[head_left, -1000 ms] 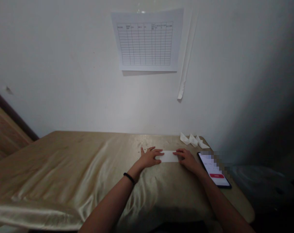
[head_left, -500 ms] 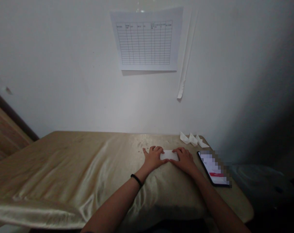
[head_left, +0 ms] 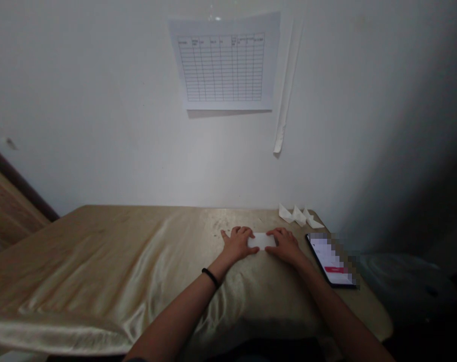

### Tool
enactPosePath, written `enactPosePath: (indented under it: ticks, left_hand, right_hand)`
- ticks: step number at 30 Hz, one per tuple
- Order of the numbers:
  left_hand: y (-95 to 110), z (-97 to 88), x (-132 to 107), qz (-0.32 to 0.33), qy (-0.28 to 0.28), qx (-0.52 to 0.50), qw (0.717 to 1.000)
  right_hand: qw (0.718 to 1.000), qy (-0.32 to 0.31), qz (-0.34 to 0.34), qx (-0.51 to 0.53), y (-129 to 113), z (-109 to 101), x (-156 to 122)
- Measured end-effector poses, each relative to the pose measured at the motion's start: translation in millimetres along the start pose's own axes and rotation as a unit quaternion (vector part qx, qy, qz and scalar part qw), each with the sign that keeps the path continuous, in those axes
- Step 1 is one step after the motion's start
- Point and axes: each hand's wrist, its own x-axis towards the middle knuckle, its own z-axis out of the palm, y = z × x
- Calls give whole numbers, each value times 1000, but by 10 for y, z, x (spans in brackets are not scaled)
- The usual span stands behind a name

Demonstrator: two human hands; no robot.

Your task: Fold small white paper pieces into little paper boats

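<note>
A small white folded paper [head_left: 262,241] lies on the table, which is covered with a shiny beige cloth [head_left: 138,261]. My left hand [head_left: 239,244] rests flat on the paper's left end, fingers stretched over it. My right hand [head_left: 286,245] lies on its right end in the same way. Both hands press the paper down between them. A black band is on my left wrist.
A lit phone [head_left: 331,260] lies to the right of my right hand near the table's edge. Several white folded paper shapes [head_left: 299,215] sit at the back right by the wall. A printed grid sheet [head_left: 222,63] hangs on the wall.
My hands have slid toward each other along the paper, so less of it shows between them than a second ago.
</note>
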Motion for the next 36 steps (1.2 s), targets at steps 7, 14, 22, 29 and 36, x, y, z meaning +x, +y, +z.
enactPosePath:
  ticks: [7,14,22,29,36]
  left_hand:
    - [-169,-91,7,22,-35,-31,999]
    - [-367,-184,20,30,-75,-63,995]
    - [-367,-183,-12,41,-71,-61,995]
    - [-159,-86,-86,41,-29,4,999]
    - [105,38,-111,1,47,56,997]
  right_hand:
    - [997,-28,-55,50,198,-117,32]
    - [987,-44,-112,103,381,-122,70]
    - [987,-54,-120,93,438,-104,54]
    - [996,13,-76,36,224,-14,-32]
    - [999,46,-19,-8,16,64,-65]
